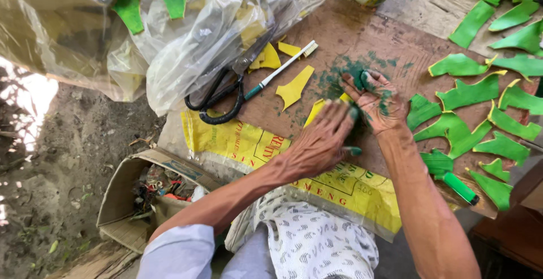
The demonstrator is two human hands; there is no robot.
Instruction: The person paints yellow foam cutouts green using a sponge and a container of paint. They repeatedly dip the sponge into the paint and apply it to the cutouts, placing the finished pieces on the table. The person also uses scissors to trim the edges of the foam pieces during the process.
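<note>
left hand (pixel 319 143) flat, pinning yellow piece (pixel 314 112) on bench (pixel 362 35) | right hand (pixel 376 101) fingers curled, rubbing green paint (pixel 339 75) | keep your strokes inside edges, press firm

Scissors (pixel 218 95) lie left of the toothbrush (pixel 280 69); cut pieces (pixel 481 126) lie right of both hands.

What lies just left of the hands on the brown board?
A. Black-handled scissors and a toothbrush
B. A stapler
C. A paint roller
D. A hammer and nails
A: the scissors and toothbrush lie on the board, left of the left hand and the paint-stained right hand.
</note>
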